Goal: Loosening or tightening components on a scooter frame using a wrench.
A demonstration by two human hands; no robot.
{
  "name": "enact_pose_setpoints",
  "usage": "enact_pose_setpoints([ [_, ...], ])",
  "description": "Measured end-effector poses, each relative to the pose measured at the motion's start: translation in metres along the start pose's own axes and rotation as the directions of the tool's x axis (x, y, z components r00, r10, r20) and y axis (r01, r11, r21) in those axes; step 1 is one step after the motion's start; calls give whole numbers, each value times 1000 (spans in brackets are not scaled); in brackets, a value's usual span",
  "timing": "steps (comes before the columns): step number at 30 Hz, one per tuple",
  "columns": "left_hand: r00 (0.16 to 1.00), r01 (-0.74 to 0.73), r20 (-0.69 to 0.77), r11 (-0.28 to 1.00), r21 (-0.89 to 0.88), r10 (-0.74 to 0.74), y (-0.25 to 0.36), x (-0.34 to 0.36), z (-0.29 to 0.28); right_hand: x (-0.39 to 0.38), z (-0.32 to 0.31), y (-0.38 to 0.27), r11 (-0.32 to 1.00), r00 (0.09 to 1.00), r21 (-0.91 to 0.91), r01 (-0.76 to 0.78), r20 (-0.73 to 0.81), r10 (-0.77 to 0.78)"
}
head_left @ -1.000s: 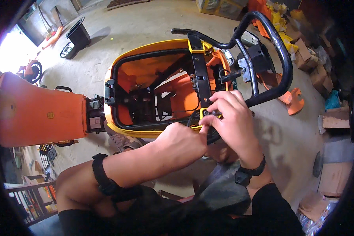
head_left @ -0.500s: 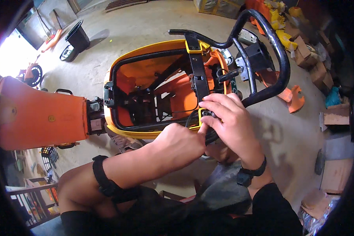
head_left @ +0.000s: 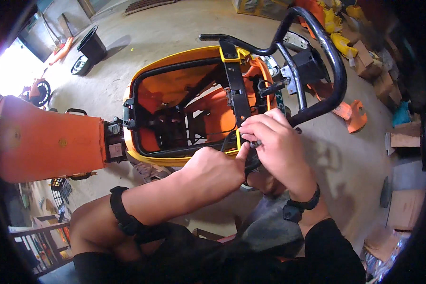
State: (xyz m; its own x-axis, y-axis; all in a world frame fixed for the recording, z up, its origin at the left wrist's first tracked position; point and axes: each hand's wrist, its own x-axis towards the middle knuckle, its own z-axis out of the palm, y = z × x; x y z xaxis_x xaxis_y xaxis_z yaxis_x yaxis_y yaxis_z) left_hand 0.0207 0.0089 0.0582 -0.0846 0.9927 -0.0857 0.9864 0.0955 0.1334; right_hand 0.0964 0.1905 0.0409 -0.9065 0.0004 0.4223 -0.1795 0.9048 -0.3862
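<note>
A scooter body with a yellow-rimmed under-seat opening is in front of me. A black crossbar spans its right end, and a thick black tubular rear rack rises beyond. At the bar's near end, by the yellow bracket, my right hand is closed, its fingertips pinching a small dark bolt-like piece. My left hand is curled just to the left, one finger reaching up to the underside of the same corner. Whatever its fingers hold is hidden.
The orange seat panel extends to the left on its hinge. Behind, a black bin-shaped part rests on the concrete floor. Orange plastic pieces lie to the right, near cardboard boxes. A shoe shows beneath the scooter.
My right fingertips have shifted slightly around the small dark piece, which now sticks out further between them. My left hand stays at the bracket corner. The whole view has moved a little.
</note>
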Motion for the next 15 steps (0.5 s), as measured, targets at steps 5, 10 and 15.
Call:
enact_pose_setpoints([
  [5, 1000, 16, 11, 1000, -20, -16, 0, -1, -3, 0, 0, 0, 998, 1000, -48, 29, -9, -29],
  [10, 999, 19, 29, 999, 36, -20, 1, 3, 5, -2, -2, 4, 990, 990, -27, 135, -42, -136],
  [15, 1000, 7, -17, 1000, -3, -7, 0, 0, 2, 3, 5, -3, 998, 999, -48, -32, -6, 32],
])
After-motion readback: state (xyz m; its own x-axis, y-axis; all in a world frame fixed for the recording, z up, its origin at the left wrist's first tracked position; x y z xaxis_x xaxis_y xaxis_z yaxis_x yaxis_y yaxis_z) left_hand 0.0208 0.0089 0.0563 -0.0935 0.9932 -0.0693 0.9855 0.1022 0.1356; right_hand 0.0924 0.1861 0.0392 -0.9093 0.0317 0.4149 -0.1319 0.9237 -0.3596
